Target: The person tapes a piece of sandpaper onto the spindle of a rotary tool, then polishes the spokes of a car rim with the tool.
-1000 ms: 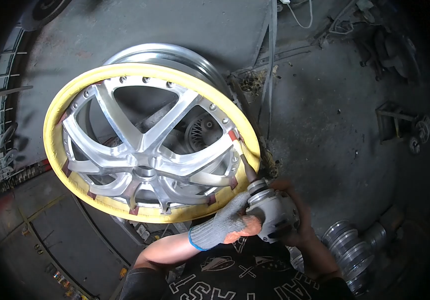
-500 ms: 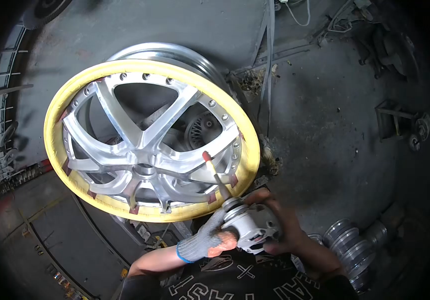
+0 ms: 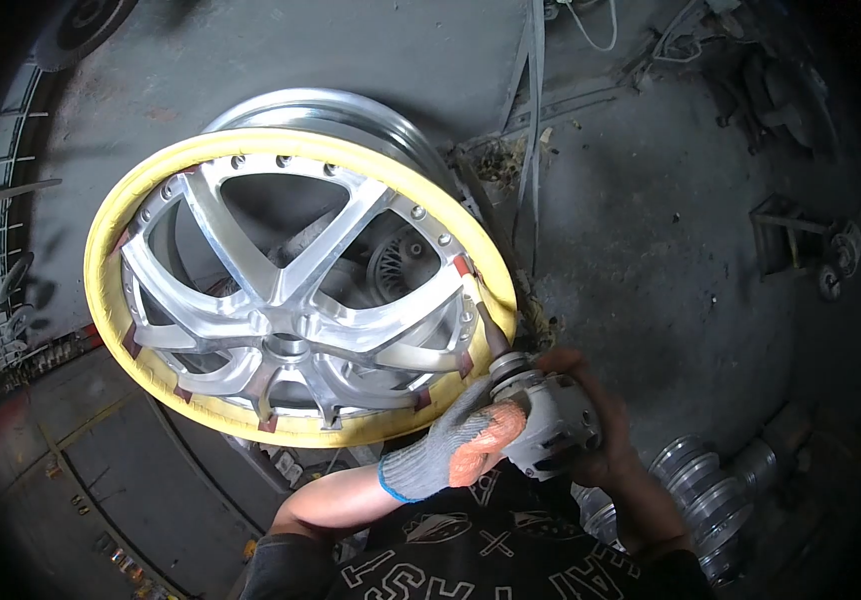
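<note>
My left hand, in a grey glove with orange coating and a blue cuff, is wrapped round the front of a die grinder. My bare right hand, partly in shadow, grips the grinder's rear. A long shaft leads to a red tip, which lies at the outer end of a spoke on the right side of the wheel rim; whether it presses on the metal I cannot tell. The rim is bare silver metal, tilted, its outer lip covered in yellow tape. Dark red patches show where several spoke ends meet the tape.
Several silver rims are stacked at lower right. A small wheeled metal stand is on the grey floor. A strap or cable runs down behind the wheel. At left is a wire rack, and a tire lies top left.
Both hands have moved right and up with the grinder. Its red tip has gone from the middle of the right spoke to that spoke's outer end by the yellow lip.
</note>
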Demonstrator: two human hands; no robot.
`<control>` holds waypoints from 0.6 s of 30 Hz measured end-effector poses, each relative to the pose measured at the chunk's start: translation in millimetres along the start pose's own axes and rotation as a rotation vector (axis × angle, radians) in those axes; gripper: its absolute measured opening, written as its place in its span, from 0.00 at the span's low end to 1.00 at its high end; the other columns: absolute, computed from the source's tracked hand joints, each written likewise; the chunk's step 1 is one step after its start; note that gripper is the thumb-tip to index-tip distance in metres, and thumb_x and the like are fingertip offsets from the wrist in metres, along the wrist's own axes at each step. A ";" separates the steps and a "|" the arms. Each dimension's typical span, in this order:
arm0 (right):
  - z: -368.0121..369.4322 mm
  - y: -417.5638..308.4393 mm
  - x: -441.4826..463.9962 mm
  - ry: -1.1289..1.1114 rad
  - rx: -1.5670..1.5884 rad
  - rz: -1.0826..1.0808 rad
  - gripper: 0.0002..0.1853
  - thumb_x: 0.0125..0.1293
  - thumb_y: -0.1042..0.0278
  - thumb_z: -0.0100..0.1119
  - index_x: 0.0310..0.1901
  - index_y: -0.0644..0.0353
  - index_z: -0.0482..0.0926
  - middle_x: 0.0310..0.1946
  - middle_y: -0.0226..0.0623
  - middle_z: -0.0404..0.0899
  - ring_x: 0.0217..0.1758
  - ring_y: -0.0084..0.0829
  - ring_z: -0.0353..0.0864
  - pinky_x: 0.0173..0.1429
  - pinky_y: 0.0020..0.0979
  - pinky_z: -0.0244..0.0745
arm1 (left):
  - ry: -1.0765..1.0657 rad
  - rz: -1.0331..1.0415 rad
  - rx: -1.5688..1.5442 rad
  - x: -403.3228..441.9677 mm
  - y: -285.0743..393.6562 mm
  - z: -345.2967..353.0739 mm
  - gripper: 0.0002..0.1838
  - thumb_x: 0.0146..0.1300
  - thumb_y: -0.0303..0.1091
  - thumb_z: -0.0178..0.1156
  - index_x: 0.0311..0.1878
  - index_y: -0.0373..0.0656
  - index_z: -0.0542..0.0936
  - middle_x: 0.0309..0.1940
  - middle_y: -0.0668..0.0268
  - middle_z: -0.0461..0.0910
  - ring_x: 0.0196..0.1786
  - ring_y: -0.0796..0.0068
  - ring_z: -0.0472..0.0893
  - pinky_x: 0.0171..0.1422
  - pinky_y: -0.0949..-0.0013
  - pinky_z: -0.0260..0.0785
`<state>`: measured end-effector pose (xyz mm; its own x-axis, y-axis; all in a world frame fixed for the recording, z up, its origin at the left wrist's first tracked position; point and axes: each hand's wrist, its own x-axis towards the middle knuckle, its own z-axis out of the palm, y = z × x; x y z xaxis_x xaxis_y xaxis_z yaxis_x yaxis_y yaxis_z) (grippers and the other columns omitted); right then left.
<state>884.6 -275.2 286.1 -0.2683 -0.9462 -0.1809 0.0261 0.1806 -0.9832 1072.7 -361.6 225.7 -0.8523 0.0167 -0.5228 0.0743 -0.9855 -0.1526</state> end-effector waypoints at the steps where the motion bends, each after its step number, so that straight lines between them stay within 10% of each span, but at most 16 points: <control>1: 0.3 -0.2 -1.0 0.017 0.008 0.003 0.41 0.60 0.44 0.67 0.61 0.73 0.66 0.53 0.45 0.73 0.54 0.33 0.77 0.56 0.32 0.72 | 0.065 0.028 -0.063 12.4 -10.5 -9.9 0.14 0.76 0.40 0.46 0.49 0.38 0.71 0.39 0.67 0.69 0.38 0.78 0.70 0.45 0.75 0.68; 6: 0.3 4.4 1.3 0.012 0.020 -0.076 0.44 0.61 0.38 0.63 0.61 0.74 0.66 0.52 0.45 0.74 0.53 0.33 0.77 0.55 0.34 0.73 | -0.055 0.186 0.347 -0.5 -21.1 -17.9 0.15 0.76 0.37 0.46 0.58 0.37 0.69 0.41 0.67 0.70 0.42 0.77 0.70 0.49 0.73 0.67; 9: 0.4 3.1 0.8 -0.067 -0.033 -0.106 0.46 0.60 0.35 0.62 0.62 0.75 0.66 0.53 0.48 0.75 0.53 0.38 0.79 0.55 0.37 0.74 | -0.030 0.157 -0.036 -11.1 -21.0 -5.8 0.20 0.72 0.33 0.53 0.64 0.38 0.66 0.44 0.67 0.71 0.45 0.76 0.72 0.51 0.70 0.69; 11: -0.1 3.0 -5.3 -0.200 -0.168 -0.041 0.49 0.56 0.33 0.62 0.62 0.74 0.66 0.53 0.51 0.76 0.53 0.43 0.80 0.57 0.39 0.73 | 0.039 0.129 0.158 -22.7 -7.4 38.8 0.51 0.48 0.52 0.71 0.71 0.36 0.58 0.61 0.59 0.65 0.61 0.69 0.70 0.63 0.65 0.68; 14: 7.2 5.5 -16.8 -0.251 -0.229 0.056 0.46 0.42 0.49 0.72 0.61 0.67 0.67 0.48 0.53 0.78 0.49 0.51 0.81 0.53 0.45 0.75 | 0.100 0.178 0.306 -34.4 -5.1 43.4 0.65 0.38 0.63 0.78 0.73 0.35 0.56 0.71 0.53 0.59 0.72 0.63 0.64 0.72 0.60 0.64; 18: 11.3 4.3 -13.1 -0.221 -0.304 -0.096 0.48 0.42 0.48 0.73 0.62 0.68 0.66 0.46 0.54 0.78 0.50 0.54 0.80 0.54 0.47 0.74 | 0.006 0.286 0.347 -29.7 2.1 70.9 0.59 0.45 0.70 0.68 0.72 0.38 0.61 0.72 0.48 0.58 0.74 0.56 0.60 0.76 0.58 0.57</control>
<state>899.1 -265.1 284.0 -0.0409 -0.9918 -0.1213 -0.2843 0.1280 -0.9502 1061.5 -376.1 300.3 -0.8195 -0.2651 -0.5080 0.1281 -0.9489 0.2885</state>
